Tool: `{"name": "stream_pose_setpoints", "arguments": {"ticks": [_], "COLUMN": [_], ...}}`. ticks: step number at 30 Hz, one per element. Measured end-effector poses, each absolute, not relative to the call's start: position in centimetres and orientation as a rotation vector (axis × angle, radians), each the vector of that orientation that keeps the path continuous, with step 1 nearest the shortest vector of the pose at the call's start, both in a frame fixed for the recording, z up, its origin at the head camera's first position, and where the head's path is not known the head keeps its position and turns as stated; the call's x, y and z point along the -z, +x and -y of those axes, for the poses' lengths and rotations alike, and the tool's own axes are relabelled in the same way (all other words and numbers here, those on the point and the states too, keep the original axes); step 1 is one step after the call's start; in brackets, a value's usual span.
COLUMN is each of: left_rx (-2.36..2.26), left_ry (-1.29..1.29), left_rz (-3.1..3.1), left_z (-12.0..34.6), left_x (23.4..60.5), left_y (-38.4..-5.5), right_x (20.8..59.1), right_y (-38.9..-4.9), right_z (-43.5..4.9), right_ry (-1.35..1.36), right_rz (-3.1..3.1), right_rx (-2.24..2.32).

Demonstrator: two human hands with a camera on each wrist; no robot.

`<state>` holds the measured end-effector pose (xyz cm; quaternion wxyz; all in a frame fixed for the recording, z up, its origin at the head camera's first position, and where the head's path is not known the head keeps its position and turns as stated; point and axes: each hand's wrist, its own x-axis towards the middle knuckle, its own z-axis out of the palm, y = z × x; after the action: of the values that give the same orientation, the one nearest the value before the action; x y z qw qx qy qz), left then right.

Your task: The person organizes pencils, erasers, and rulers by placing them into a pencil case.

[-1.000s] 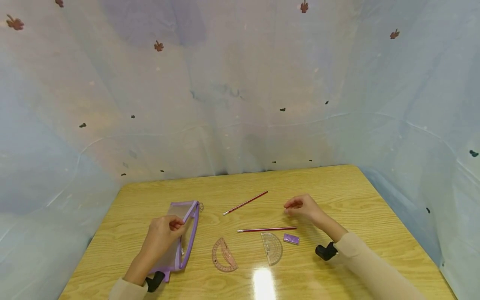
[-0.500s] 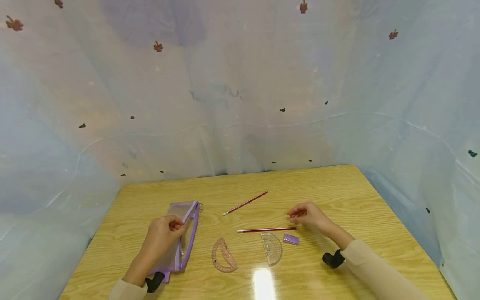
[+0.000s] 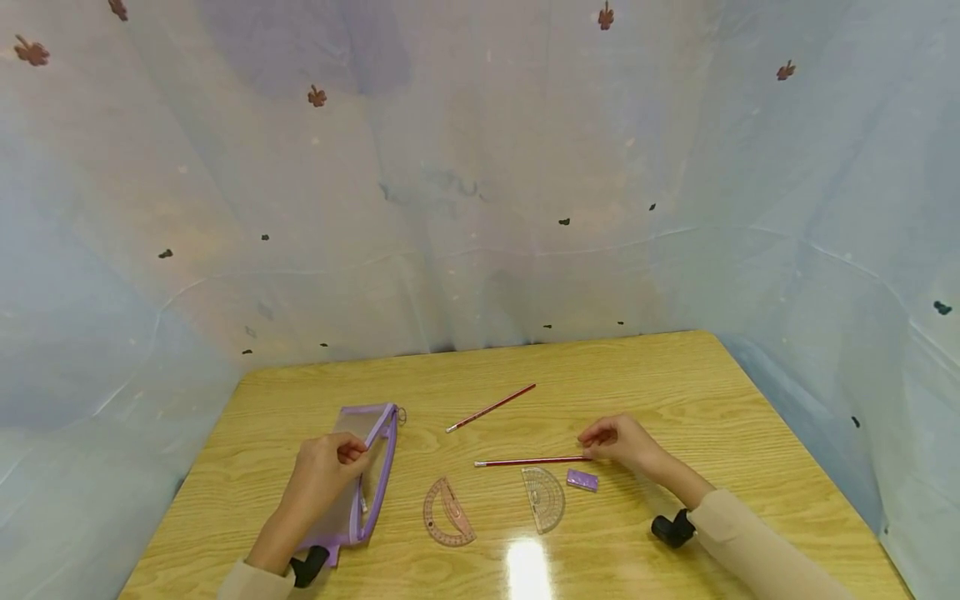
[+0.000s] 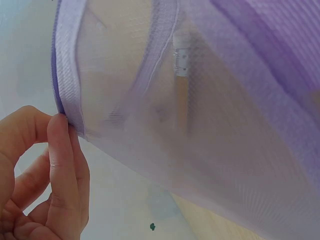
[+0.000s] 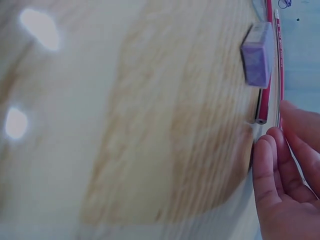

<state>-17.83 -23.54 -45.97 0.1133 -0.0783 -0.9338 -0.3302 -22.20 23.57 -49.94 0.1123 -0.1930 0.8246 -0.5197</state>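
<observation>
My left hand (image 3: 327,467) pinches the opening edge of a purple mesh pencil case (image 3: 352,508), raising that edge. Through the mesh in the left wrist view shows a pencil end (image 4: 182,65) with a white eraser and metal band. My right hand (image 3: 628,447) is over the table at the right end of a red pencil (image 3: 525,461). In the right wrist view its loosely bent fingers (image 5: 265,170) lie just short of that pencil's tip, holding nothing. A purple eraser (image 3: 582,480) lies just below, beside the pencil.
A second red pencil (image 3: 491,407) lies slanted farther back. A pinkish protractor (image 3: 459,521) and a clear protractor (image 3: 551,500) lie in front. The wooden table (image 3: 637,367) ends at a pale curtain (image 3: 480,167) behind.
My right hand has come down toward the front and slightly right, to the end of the nearer red pencil. The left hand keeps its pinch on the pencil case.
</observation>
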Motion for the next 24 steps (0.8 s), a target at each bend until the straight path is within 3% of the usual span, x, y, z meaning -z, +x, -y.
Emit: {"name": "stream_pose_setpoints", "arguments": {"ticks": [24], "left_rx": [0.968], "left_ry": [-0.243], "left_rz": [2.725], "left_z": [23.54], "left_x": [46.19], "left_y": [-17.98], "right_x": [50.57], "right_y": [-22.19], "right_z": [-23.75], "right_ry": [-0.691], "right_rz": [-2.487], "right_rx": [1.441]}}
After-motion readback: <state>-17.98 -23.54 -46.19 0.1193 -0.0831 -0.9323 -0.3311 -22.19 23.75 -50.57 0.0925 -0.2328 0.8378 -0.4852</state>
